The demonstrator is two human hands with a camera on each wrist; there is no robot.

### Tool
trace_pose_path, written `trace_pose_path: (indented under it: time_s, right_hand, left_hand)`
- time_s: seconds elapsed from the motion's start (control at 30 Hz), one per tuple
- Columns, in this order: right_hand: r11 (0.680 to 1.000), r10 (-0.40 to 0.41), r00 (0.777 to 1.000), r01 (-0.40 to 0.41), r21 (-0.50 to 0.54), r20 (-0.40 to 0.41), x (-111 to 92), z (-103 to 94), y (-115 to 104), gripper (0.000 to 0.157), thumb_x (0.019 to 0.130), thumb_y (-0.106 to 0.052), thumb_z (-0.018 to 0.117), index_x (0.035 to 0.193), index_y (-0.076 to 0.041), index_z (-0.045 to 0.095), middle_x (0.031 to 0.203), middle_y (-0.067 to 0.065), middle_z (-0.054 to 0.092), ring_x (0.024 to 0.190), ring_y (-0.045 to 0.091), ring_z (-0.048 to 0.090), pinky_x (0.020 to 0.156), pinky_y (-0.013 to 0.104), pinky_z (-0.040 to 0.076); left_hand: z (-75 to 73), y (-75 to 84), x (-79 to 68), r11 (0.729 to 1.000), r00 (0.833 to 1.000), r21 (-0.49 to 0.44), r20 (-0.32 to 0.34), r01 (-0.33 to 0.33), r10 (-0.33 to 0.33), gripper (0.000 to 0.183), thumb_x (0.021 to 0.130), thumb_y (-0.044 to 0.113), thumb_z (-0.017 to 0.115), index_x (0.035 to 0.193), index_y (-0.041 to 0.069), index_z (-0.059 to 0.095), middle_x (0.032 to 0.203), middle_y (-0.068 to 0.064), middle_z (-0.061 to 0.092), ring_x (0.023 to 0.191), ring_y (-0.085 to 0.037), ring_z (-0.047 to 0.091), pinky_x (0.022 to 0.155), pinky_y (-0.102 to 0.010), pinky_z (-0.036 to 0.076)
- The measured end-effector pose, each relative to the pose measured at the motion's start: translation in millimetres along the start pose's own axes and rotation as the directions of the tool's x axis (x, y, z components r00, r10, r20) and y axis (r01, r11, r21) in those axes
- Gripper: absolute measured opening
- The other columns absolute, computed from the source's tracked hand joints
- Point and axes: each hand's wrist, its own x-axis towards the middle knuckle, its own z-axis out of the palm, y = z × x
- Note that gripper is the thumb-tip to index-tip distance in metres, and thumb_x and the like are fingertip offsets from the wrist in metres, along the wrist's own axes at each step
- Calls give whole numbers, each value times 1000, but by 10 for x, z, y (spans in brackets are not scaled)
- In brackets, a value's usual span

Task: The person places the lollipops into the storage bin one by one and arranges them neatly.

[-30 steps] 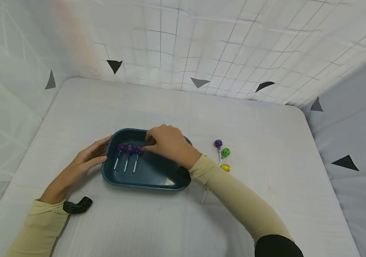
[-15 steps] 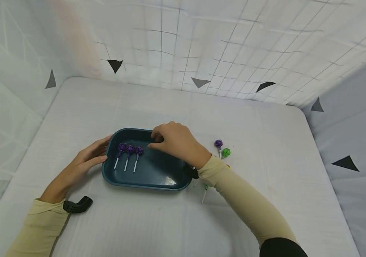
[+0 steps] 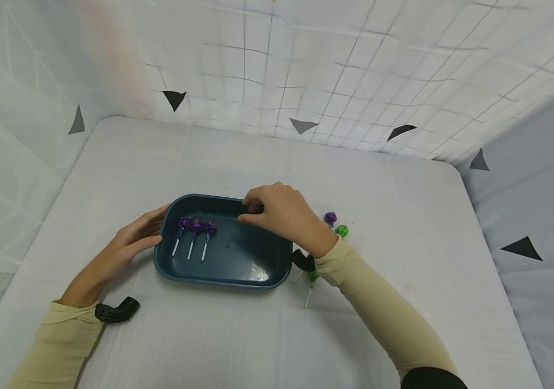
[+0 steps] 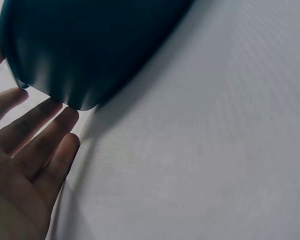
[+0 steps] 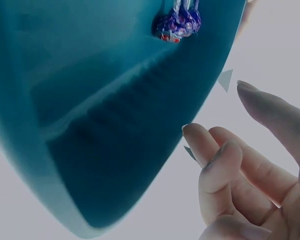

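Note:
A dark teal tray [image 3: 242,259] holds three purple-wrapped lollipops [image 3: 197,227], side by side near its left end with their sticks toward me. My left hand [image 3: 135,237] rests at the tray's left end, its extended fingertips right at the outer wall [image 4: 80,100] in the left wrist view. Above the tray's far right part is my right hand [image 3: 286,213], holding nothing. Its thumb and loosely bent fingers [image 5: 265,110] stand apart in the right wrist view, where the purple wrappers [image 5: 177,24] show inside the tray.
Right of the tray, on the white-covered table [image 3: 208,340], lie a purple lollipop [image 3: 330,218], a green one [image 3: 342,231] and another green one [image 3: 313,276]. My right forearm partly hides this group. White fabric walls [image 3: 257,81] enclose the table.
My right hand has drawn back rightward and slightly up from the third lollipop, its fingers now away from it. The left hand, the tray and the lollipops in it stay put.

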Motion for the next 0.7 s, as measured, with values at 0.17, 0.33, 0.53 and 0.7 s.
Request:
trace_pose_path:
  time_s: [0.17,0.33,0.53,0.7]
  right_hand:
    - [999,41,999,-40,18,-23,-47,-55,87,34,92,-43,77,116,-20,78,103,-4,80,90,14,74,73,34,59]
    - [996,72,997,-71,46,-27,-119,-114,203,34,93,-41,77,118,-19,77,104,-4,80,86,14,74,75,34,59]
    - [991,104,994,-100,87,-41,-222,-200,349,35,92,-40,78,119,-18,76,103,-3,80,86,16,72,74,35,58]
    - [987,132,990,-128,102,-38,-285,-238,463,35,92,-40,77,120,-19,76,105,-2,80,88,17,73,73,36,58]
  left_hand:
    - [3,3,2,1000,1000,1,-1,1,-1,61,106,1,48,164,12,29,167,0,36,143,8,40,112,-6,34]
    - [6,4,8,1000,1000,3,3,-2,2,61,106,1,47,164,12,29,166,0,36,143,8,39,112,-6,34]
    - [-6,-1,13,1000,1000,-12,13,-17,17,61,106,-1,46,164,10,29,163,6,40,142,6,42,112,-7,36]
    - [-2,-4,6,1000,1000,-11,12,-14,14,61,106,-1,46,164,10,28,163,7,39,142,7,42,111,-7,36]
